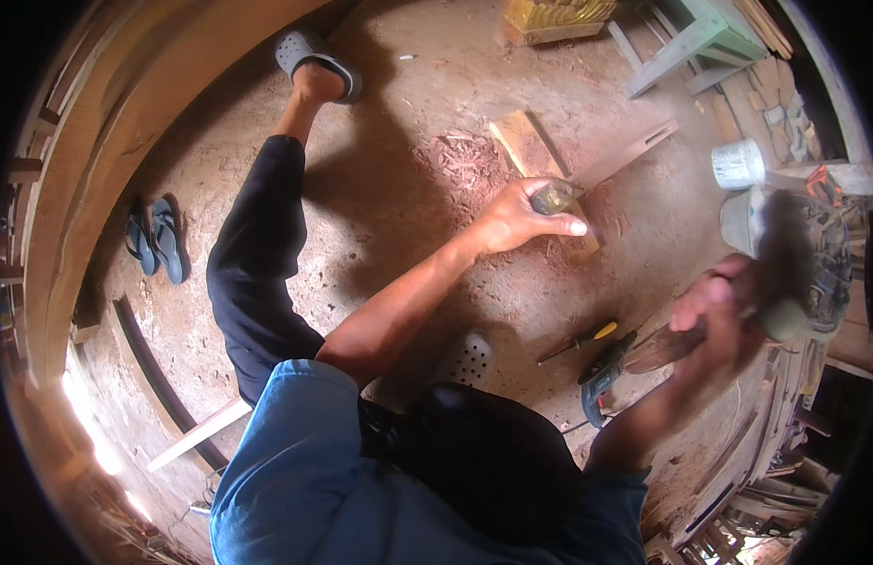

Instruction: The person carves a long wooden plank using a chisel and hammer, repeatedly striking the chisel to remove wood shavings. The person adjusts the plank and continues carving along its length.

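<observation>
My left hand (pixel 517 218) is closed round a thick tool handle (pixel 553 197), seen nearly end-on, which looks like a chisel's. Its blade is hidden from me. Beside that hand a narrow strip of wood (pixel 615 162) slants up to the right, with a slot near its far end. Under the strip lies a wooden block (pixel 528 141) on the floor. My right hand (pixel 717 301), raised at the right and smeared by motion, grips a mallet (pixel 783 250) with a dark, blurred head. The mallet's brown handle points back to the left below the fist.
Wood chips (pixel 469 165) lie left of the block. A power drill (pixel 601 381) and a yellow-handled screwdriver (pixel 580 341) rest on the floor near my right arm. A white bucket (pixel 738 164) and a green stool (pixel 691 47) stand to the right. Sandals (pixel 165 240) lie at left.
</observation>
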### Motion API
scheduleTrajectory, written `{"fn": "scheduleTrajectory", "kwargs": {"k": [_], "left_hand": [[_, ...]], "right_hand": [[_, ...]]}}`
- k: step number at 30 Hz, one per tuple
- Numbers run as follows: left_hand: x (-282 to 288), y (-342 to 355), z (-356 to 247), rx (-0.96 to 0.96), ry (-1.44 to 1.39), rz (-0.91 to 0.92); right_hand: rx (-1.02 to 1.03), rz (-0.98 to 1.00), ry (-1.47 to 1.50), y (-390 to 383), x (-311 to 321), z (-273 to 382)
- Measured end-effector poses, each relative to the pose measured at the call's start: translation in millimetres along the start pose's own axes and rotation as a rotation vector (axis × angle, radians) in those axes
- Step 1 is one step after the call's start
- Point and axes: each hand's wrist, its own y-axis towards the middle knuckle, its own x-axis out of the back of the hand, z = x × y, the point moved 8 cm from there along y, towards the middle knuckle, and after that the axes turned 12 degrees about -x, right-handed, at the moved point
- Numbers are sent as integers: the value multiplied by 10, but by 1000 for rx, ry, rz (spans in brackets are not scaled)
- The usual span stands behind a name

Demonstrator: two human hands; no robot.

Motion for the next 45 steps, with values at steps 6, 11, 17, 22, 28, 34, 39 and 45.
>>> {"fn": "scheduleTrajectory", "kwargs": {"k": [6,11,17,22,28,34,39,45], "left_hand": [[-97,-16,142,89,59,149],[-141,-131,79,-13,-22,91],[-123,-59,215,-33,-50,176],[-75,-64,344,54,-4,231],[-64,-89,42,-88,353,105],[-432,413,72,89,289,360],[-283,273,48,45,267,39],[-51,128,83,-40,193,-3]], "right_hand": [[246,81,-108,77,-106,364],[-189,460,-1174,2,-795,-644],[-143,306,-549,10,-539,-266],[-44,203,-705,4,-537,-282],[-107,390,-669,-15,-559,-1197],[-645,393,-250,-402,-363,-1466],[-632,209,-268,-325,-75,-1027],[-162,193,-101,13,-70,-134]]}}
